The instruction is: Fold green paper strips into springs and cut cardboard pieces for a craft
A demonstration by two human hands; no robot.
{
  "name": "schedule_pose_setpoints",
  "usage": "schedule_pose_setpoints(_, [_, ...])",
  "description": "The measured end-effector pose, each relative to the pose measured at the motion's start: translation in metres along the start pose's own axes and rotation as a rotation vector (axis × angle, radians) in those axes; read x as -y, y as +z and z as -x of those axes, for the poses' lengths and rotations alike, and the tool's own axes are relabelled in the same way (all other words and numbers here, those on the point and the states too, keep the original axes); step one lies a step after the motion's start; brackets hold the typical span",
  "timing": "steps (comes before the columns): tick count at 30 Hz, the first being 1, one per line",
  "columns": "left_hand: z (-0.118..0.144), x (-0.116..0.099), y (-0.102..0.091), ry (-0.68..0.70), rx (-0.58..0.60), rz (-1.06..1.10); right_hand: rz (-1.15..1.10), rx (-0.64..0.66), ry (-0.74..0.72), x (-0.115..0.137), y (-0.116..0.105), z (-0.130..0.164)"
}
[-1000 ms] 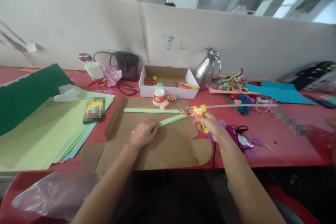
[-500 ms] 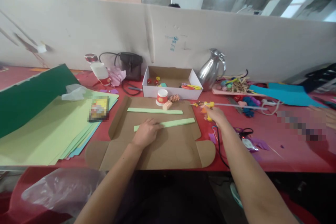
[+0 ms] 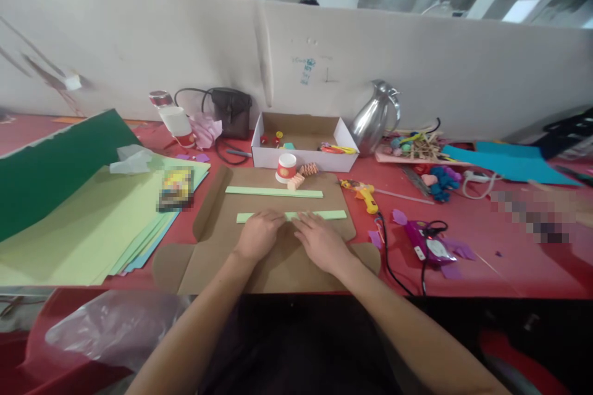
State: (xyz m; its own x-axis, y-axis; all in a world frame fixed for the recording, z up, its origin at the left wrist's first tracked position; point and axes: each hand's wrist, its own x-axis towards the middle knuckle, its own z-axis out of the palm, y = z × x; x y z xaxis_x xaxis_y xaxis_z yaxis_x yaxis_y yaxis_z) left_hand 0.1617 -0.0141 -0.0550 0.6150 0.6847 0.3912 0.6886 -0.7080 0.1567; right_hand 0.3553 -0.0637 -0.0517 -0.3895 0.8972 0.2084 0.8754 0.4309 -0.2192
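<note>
A flattened brown cardboard sheet (image 3: pixel 278 259) lies in front of me on the red table (image 3: pixel 486 259). Two light green paper strips rest on it: the far strip (image 3: pixel 273 192) lies free, the near strip (image 3: pixel 331 215) is under my fingers. My left hand (image 3: pixel 258 234) presses on the near strip's left half. My right hand (image 3: pixel 319 242) lies flat beside it, fingertips on the strip's middle. A yellow glue gun (image 3: pixel 364 192) lies on the table to the right of the cardboard, with no hand on it.
A white open box (image 3: pixel 301 157) of small bits, a red-and-white paper cup (image 3: pixel 286 168) and a steel jug (image 3: pixel 376 117) stand behind the cardboard. Green paper sheets (image 3: pixel 78 228) are stacked at left. Scissors, cables and scraps (image 3: pixel 426 247) lie at right. A black bag (image 3: pixel 229 114) leans on the partition.
My right hand put the glue gun down on the table at right and came back onto the near green strip. The strip now lies level. My left hand stayed on it.
</note>
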Motion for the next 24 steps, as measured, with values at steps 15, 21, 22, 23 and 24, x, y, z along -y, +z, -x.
schedule_pose_setpoints(15, [0.000,-0.025,-0.008,-0.153,0.110,-0.124,0.019,-0.019,0.024,0.007,-0.012,-0.004])
schedule_pose_setpoints(21, [0.006,-0.035,0.000,-0.267,0.082,-0.092,0.032,-0.021,0.073,-0.006,-0.009,0.005])
schedule_pose_setpoints(22, [0.006,-0.037,0.000,-0.289,0.079,-0.089,0.039,-0.023,0.103,-0.010,-0.009,0.007])
schedule_pose_setpoints(23, [0.006,-0.038,0.001,-0.308,0.076,-0.089,0.049,-0.026,0.129,-0.015,-0.010,0.010])
schedule_pose_setpoints(24, [0.006,-0.039,0.001,-0.322,0.074,-0.088,0.060,-0.029,0.147,-0.019,-0.010,0.012])
